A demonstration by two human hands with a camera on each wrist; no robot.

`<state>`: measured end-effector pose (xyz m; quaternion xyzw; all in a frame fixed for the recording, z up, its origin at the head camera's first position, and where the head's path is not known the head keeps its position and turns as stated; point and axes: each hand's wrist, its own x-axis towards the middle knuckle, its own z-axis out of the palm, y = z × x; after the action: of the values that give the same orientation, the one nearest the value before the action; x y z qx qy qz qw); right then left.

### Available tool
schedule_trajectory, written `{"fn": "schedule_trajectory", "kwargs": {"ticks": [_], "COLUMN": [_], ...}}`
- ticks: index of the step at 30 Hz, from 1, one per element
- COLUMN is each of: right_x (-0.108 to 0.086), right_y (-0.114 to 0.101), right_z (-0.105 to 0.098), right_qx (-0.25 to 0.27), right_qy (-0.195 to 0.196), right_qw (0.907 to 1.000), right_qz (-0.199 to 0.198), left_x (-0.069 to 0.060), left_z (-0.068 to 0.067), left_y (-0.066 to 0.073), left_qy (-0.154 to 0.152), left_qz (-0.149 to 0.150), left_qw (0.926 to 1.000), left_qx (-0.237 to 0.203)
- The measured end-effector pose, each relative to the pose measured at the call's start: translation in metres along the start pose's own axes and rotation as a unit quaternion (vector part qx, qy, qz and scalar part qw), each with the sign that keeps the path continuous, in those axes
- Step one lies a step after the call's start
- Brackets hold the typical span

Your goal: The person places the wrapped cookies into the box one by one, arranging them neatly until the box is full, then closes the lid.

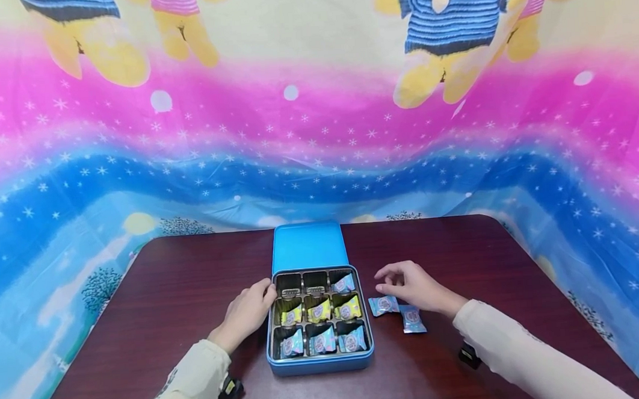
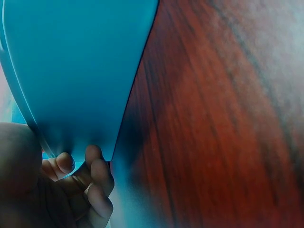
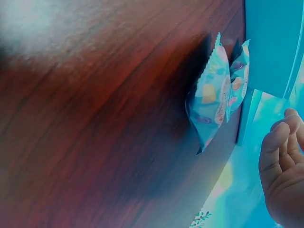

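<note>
Filling the open blue rectangular tin [image 1: 324, 365], between the tabletop's [image 1: 163, 316] side edges, seems in hand. The left hand [image 1: 246, 312] touches its far-left corner, fingers bent, grip unclear. The right hand [image 1: 412, 285], loosely curved, holding nothing, hovers by two shiny blue packets [image 1: 384, 306] off the tin's right edge; the next move likely calls for pinching one.

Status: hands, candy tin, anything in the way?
Left hand holds tin at far left corner. Right hand holds nothing, near two loose candies. Seven of nine compartments filled. Nothing seen between candies and tin.
</note>
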<state>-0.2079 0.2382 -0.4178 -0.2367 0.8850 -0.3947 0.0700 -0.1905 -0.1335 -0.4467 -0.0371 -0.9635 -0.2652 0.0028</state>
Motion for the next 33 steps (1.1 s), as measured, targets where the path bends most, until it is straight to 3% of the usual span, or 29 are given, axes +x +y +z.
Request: {"fn": "schedule_trajectory", "kwargs": {"ticks": [33], "right_x": [-0.021], "right_y": [0.022], "right_z": [-0.002], "right_qx": [-0.054], "right_qy": [-0.013], "right_qw": [0.9984], "right_qz": [0.006], "left_x": [-0.001], "left_z": [-0.001], "left_y": [0.001], "left_qy": [-0.006], "left_qz": [-0.001], "left_qw": [1.0], "left_qx": [0.0]}}
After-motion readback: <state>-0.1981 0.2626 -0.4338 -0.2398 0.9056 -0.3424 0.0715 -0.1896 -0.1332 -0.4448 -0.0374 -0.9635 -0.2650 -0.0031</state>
